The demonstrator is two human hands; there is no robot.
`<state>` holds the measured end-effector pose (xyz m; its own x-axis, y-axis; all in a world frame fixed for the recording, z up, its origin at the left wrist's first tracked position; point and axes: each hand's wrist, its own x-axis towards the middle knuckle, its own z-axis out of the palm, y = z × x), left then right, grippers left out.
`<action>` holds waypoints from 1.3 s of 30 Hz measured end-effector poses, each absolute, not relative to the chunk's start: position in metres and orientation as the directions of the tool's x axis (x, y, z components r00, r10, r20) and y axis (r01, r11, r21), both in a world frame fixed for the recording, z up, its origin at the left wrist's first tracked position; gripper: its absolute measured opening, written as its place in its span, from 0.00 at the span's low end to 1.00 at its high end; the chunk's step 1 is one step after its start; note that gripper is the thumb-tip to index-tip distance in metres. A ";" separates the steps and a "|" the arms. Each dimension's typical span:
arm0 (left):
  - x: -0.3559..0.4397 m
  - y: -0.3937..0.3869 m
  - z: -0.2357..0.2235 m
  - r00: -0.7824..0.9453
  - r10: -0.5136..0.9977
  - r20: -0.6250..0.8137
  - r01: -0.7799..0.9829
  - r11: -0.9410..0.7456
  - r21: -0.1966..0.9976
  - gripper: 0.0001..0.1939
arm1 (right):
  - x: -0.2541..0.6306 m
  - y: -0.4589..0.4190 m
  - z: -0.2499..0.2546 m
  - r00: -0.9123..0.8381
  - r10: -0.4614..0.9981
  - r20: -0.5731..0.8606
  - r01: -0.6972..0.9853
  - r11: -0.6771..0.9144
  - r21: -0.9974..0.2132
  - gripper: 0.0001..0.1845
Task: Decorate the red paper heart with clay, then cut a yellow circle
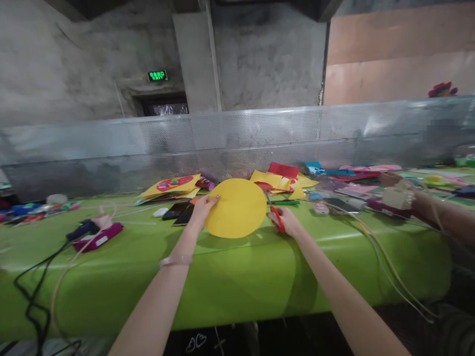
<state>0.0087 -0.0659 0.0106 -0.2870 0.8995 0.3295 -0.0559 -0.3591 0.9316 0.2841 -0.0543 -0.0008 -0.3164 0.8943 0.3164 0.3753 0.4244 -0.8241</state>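
Observation:
A round sheet of yellow paper [236,208] is held up over the green tabletop, facing me. My left hand [203,209] grips its left edge, thumb on the near face and the other fingers behind. In my right hand [287,222] is a pair of scissors [278,220] with red handles, beside the right edge of the circle. Their blades point up and away, close to the paper's edge; whether they touch it I cannot tell. Behind the circle lie yellow paper scraps [272,182] and a red paper piece [284,170].
Stacked yellow sheets with a red design [172,185] lie behind my left hand, near dark phones [181,212]. A purple power strip [98,237] with cables sits left. At right, another person's arm [426,202] reaches over the table. A perforated metal barrier [241,131] runs behind.

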 end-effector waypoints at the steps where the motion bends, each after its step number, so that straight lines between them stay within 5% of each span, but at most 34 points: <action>1: 0.009 -0.066 0.011 -0.283 0.901 0.330 -0.058 -0.359 0.932 0.18 | 0.284 -0.054 -0.001 -0.326 0.891 0.315 0.383 0.429 -0.818 0.13; 39: 0.008 -0.068 0.016 -0.358 0.894 0.268 -0.094 -0.320 0.943 0.14 | 0.284 -0.059 0.002 -0.328 0.882 0.337 0.426 0.456 -0.781 0.14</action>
<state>0.0083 -0.0683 0.0156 -0.3583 0.8943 0.2680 -0.0944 -0.3203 0.9426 0.2837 -0.0588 0.0023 -0.3284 0.8825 0.3367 0.4256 0.4565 -0.7814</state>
